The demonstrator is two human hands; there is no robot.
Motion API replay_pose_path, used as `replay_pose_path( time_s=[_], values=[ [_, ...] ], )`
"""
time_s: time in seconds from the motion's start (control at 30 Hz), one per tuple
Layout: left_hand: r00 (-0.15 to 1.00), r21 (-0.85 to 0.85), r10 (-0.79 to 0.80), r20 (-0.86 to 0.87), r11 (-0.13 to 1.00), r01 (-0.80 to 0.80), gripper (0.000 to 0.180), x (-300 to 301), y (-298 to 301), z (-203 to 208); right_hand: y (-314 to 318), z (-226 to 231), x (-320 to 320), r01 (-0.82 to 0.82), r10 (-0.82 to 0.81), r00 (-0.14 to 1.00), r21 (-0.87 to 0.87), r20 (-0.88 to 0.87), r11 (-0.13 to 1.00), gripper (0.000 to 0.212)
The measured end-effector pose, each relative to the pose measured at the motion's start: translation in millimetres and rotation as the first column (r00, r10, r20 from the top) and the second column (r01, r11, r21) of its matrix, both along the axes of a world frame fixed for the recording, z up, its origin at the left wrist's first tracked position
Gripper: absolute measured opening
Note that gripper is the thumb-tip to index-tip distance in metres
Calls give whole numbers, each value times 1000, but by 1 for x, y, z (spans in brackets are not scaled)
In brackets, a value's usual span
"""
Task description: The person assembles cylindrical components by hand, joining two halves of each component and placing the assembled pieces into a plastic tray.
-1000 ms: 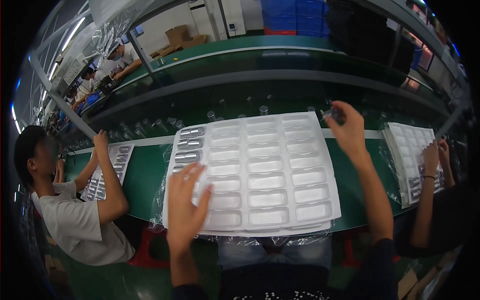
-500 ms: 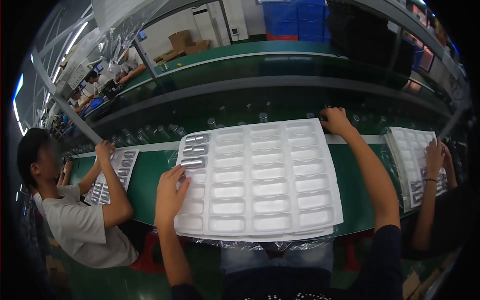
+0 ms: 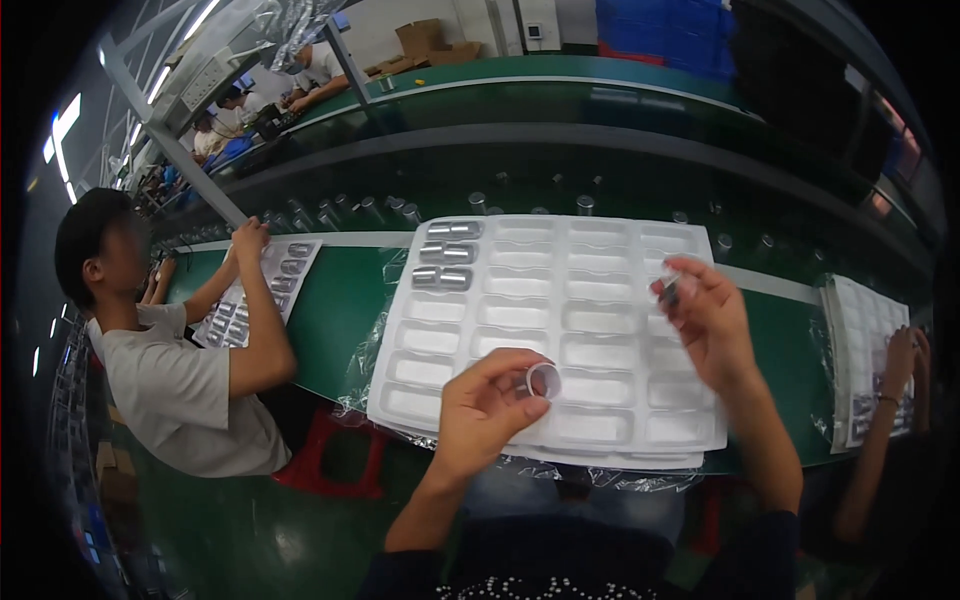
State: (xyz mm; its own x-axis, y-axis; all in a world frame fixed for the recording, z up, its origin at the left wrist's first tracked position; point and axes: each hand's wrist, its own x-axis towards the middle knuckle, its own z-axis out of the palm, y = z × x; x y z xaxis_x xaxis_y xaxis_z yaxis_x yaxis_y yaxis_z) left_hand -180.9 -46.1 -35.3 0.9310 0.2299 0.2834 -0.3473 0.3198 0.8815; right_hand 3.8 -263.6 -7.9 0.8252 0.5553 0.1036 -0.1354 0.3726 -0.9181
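Observation:
A white plastic tray [image 3: 520, 342] with rows of oblong pockets lies in front of me. Silver cylinders [image 3: 442, 278] fill the first three pockets of its far left column. Over the tray's near middle, my left hand [image 3: 490, 405] is closed around a clear, round plastic cap [image 3: 544, 381], its open end facing me. My right hand [image 3: 707, 318] is raised over the right side of the tray, fingers pinched on a small silvery piece [image 3: 670, 291]. Motion blur and the fingers hide that piece's shape.
Several silver cylinders [image 3: 586, 205] stand along the dark belt beyond the tray. At left, a co-worker [image 3: 170, 360] handles another tray [image 3: 270, 285]. Another person's hands [image 3: 900, 360] work at a tray [image 3: 860, 310] on the right. Clear plastic film [image 3: 375, 350] sticks out under my tray.
My left hand has left the third filled pocket and come nearer with a clear cap. My right hand has drawn back from the tray's far right corner with a small silvery piece.

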Motion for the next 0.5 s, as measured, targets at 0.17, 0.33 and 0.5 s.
replay_pose_path(
  time_s=[0.17, 0.33, 0.5],
  values=[
    [989, -140, -114, -95, 985, 100, 42, 1, -30, -10, -2, 0, -63, -247, 267, 920, 104, -288, 963, 30],
    [958, -419, -274, -89, 882, 213, 40, 0, -42, -14, -15, -8, -81, -198, 196, 976, -16, -90, 980, 33],
    [967, -405, -167, -194, 911, 76, 39, -6, -50, -21, -17, 1, -97, -87, 153, 953, -248, 262, 965, 36]
  ],
)
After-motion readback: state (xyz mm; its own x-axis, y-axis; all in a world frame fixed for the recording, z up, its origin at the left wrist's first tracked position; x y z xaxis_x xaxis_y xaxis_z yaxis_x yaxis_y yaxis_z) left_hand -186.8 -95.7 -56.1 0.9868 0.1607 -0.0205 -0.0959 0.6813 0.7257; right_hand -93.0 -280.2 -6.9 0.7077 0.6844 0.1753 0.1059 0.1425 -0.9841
